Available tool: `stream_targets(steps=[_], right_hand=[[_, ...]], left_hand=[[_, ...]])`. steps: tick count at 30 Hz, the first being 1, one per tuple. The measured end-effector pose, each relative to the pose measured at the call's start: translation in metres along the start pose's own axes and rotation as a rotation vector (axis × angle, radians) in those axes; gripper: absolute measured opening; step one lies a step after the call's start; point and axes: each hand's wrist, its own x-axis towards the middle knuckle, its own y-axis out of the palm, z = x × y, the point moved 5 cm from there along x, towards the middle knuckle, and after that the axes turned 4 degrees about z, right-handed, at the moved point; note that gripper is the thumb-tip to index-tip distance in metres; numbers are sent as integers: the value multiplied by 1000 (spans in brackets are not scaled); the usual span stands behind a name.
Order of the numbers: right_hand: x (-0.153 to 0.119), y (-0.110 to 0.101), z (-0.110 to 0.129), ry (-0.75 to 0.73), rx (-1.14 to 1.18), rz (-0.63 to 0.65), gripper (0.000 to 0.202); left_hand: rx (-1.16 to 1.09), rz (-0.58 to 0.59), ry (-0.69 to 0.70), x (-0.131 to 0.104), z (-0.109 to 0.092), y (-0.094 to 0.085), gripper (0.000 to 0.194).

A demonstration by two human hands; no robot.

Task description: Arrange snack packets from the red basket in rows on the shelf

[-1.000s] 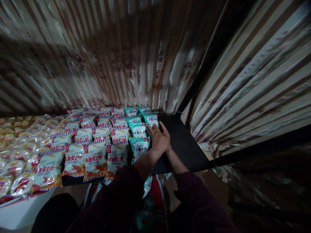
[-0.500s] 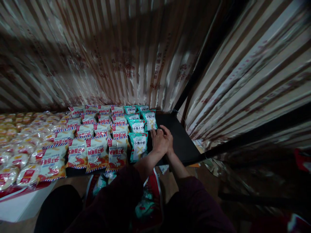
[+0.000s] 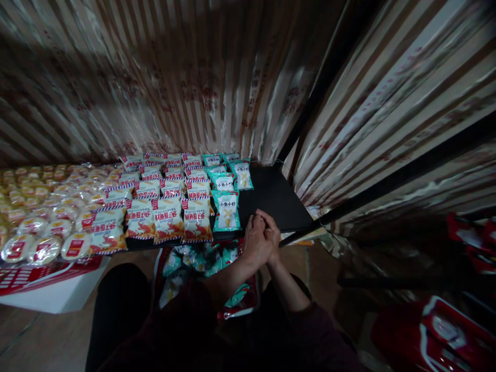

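My left hand [image 3: 256, 238] and my right hand [image 3: 273, 235] lie against each other at the front edge of the black shelf [image 3: 271, 199]. Their fingers reach forward, partly overlapping, and no packet shows in them; the palms are hidden. The nearest green snack bag [image 3: 227, 211] lies just left of my hands, front bag of a short column. Another green snack bag [image 3: 243, 174] lies farther back, right of that column. Below my forearms, a red basket [image 3: 253, 305] holds more green snack bags [image 3: 222, 261].
Rows of white-and-orange snack bags [image 3: 168, 217] fill the shelf further left, then clear-wrapped round pastries [image 3: 58, 227]. Striped plastic sheeting [image 3: 186, 77] hangs behind. A dark metal bar [image 3: 372, 186] slants along the right. Another red basket [image 3: 426, 330] stands on the floor at lower right.
Both hands have drawn back together from beside the rear-right green bag to the shelf's front edge. The view has shifted, showing more of the basket below. The bags keep their arrangement.
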Motion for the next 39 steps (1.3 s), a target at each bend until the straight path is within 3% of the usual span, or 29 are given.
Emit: stream_targets(steps=[6, 12, 20, 25, 28, 31, 36, 39], right_hand=[[-82, 3, 1, 40, 27, 32, 35], [-133, 26, -16, 168, 3, 99, 33], [-143, 59, -28, 255, -154, 297, 34], [-143, 79, -32, 289, -190, 380, 30], [-142, 97, -35, 320, -197, 438, 30], [-140, 120, -38, 357, -181, 493, 36], [-140, 156, -42, 442, -120, 536, 44], [-141, 164, -43, 502, -75, 520, 39]], left_hand=[[-65, 187, -28, -79, 14, -4, 56], [-14, 179, -224, -109, 60, 7, 55], [88, 207, -394, -117, 105, -20, 51], [260, 26, -357, -111, 131, -52, 39], [373, -117, -424, -105, 157, -81, 48], [383, -130, -439, -96, 180, -100, 58], [370, -96, -410, -82, 191, -109, 67], [361, -69, -417, -80, 188, -104, 68]])
